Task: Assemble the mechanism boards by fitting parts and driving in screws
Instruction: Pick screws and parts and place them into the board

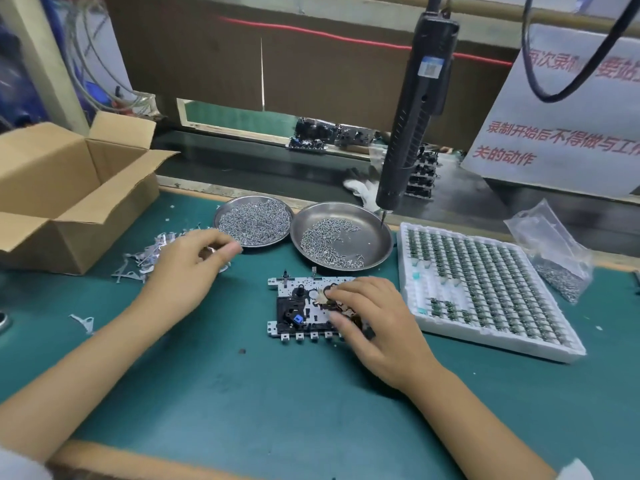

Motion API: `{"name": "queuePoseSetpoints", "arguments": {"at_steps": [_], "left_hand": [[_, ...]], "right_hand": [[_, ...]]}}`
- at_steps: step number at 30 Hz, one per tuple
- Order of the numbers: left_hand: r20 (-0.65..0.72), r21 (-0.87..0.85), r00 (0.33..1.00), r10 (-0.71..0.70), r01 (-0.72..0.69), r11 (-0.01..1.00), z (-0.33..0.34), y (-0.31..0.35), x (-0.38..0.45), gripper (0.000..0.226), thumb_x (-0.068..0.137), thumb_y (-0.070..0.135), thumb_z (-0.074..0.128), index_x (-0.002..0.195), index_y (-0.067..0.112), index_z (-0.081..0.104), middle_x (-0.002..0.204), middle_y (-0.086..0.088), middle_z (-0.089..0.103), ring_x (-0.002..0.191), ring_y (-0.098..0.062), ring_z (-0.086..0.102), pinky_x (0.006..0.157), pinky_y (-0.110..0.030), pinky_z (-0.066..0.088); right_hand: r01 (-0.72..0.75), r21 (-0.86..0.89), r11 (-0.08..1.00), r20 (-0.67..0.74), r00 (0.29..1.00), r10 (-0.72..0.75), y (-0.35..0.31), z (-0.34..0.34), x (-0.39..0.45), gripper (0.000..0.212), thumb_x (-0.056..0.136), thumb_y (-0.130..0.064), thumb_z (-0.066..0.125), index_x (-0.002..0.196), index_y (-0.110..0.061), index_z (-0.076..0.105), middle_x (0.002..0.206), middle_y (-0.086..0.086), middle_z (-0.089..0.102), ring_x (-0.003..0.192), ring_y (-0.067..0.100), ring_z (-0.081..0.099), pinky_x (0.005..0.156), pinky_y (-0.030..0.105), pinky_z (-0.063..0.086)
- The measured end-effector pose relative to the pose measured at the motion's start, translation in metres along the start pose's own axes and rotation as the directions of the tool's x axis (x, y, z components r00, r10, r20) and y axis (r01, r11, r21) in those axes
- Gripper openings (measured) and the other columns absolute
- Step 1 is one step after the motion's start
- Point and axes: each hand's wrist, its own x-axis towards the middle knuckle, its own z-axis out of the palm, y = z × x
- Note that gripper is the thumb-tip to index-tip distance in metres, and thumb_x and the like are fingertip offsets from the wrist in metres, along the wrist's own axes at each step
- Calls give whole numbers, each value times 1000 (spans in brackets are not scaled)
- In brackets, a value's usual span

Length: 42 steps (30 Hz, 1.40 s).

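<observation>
Workbench seen from the head camera, places given relative to the mechanism board (304, 306), which lies on the green mat (242, 393) near its middle. Far left of the board: an open cardboard box (69, 188). Left of the board: a loose heap of stamped metal parts (145, 258), over which the left hand (183, 271) hovers with fingers curled; whether it pinches a part cannot be told, the fingertips being blurred. Behind the board: two steel dishes of screws (254, 220), (341, 237). On the board's right half: the right hand (374, 317), fingers bent, pressing a small brownish piece (323, 296) against the plate. Above and behind-right: a hanging electric screwdriver (412, 116). Right of the board: a white tray of small components (485, 289), then a bag of screws (554, 258).

Risks, as judged: a part drawn from the tangled heap may drag others out; the pressed piece may seat crooked or shift if released early; the board, held by one hand only, may slide.
</observation>
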Motion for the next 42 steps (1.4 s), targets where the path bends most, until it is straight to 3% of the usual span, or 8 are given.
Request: {"name": "queuePoseSetpoints", "arguments": {"at_steps": [4,8,12,17,21,26,36,42], "left_hand": [[316,-281,918,240,-151,948,9,32,-14,9,88,24,65,80,27,68,80,12,64,76,-6,57,73,-25,43],[471,-337,789,396,-254,907,34,45,-22,8,80,23,67,83,20,74,84,4,63,82,-18,59,78,-34,46],[438,-388,816,378,-208,898,43,38,-23,13,74,18,70,85,20,77,83,5,64,80,-10,60,76,-19,45],[368,-345,884,288,-158,925,48,30,-29,14,72,26,72,86,26,77,80,9,68,77,-8,62,73,-14,43],[309,-317,921,237,-136,939,50,30,-30,17,67,33,73,84,36,74,74,18,69,72,-1,62,69,-10,44],[401,-369,906,133,27,929,48,27,-27,18,64,38,75,82,33,76,73,4,72,70,-3,65,70,-17,52],[422,-350,901,102,58,935,47,25,-26,21,64,36,76,83,27,75,73,4,73,73,-3,68,71,-16,52],[412,-295,908,74,56,954,49,26,-27,15,72,20,80,83,28,74,68,8,72,67,-1,65,65,-14,50]], "right_hand": [[-88,218,972,-137,983,120,-3,4,6,27,97,-17,48,116,-8,65,114,-1,63,111,10,55,98,28,42],[-49,178,983,16,999,47,1,3,8,29,96,-12,50,122,-10,62,115,-1,65,114,14,47,102,31,36],[-57,158,986,53,997,50,8,3,5,20,90,-10,58,104,-10,72,85,1,68,95,18,48,88,37,42],[-155,238,959,19,988,155,7,7,8,17,86,-6,64,99,-9,74,76,1,68,84,26,50,78,41,46],[-177,236,956,31,984,174,5,10,8,18,85,-6,66,101,-9,74,78,0,67,83,24,51,79,36,46],[-179,281,943,22,983,180,5,8,8,19,83,1,68,100,-5,74,88,4,71,84,22,59,81,30,47],[-184,293,938,73,983,170,2,4,6,23,83,4,62,100,-6,74,87,3,72,81,18,61,78,27,48],[-176,258,950,93,983,157,0,1,5,22,82,1,66,100,-8,74,78,3,70,74,21,60,75,28,46]]}}
